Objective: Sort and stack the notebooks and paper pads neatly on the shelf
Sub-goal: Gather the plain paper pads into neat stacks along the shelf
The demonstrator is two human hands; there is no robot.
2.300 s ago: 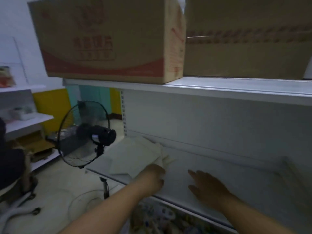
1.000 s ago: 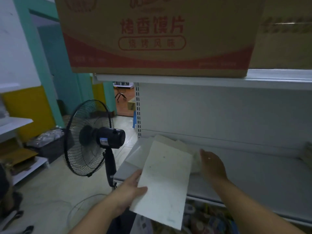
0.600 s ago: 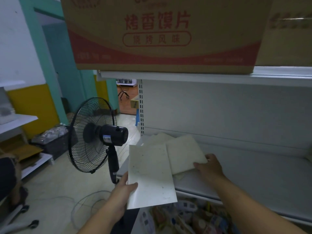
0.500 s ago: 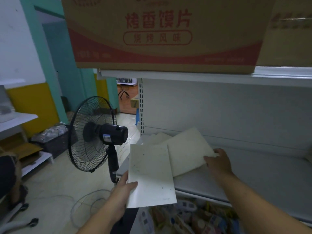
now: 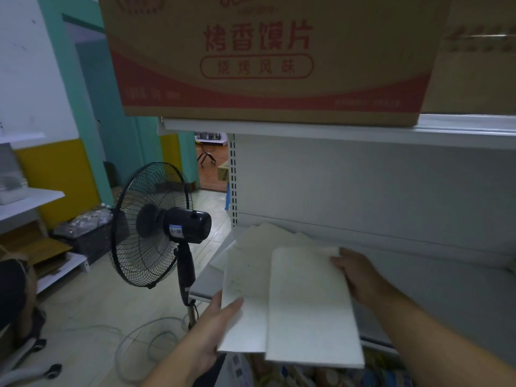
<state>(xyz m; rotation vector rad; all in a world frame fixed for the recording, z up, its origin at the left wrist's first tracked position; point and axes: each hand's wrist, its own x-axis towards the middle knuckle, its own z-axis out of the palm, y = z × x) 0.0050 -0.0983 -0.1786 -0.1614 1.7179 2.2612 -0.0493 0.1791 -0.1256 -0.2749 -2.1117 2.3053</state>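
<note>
Just now my right hand (image 5: 360, 277) has swung the upper pad (image 5: 310, 308) off the shelf (image 5: 446, 289) onto the lower pad (image 5: 245, 289), covering its right half. Right fingers (image 5: 339, 259) clasp its right edge; my left hand (image 5: 212, 328) pinches the lower pad's left edge. I see loose pads (image 5: 265, 236) on the shelf beyond the fingers.

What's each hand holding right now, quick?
Left hand: holding the left flat white rectangular paper pad, thumb on top.
Right hand: holding the second white rectangular pad laid over it, at its far corner.
</note>
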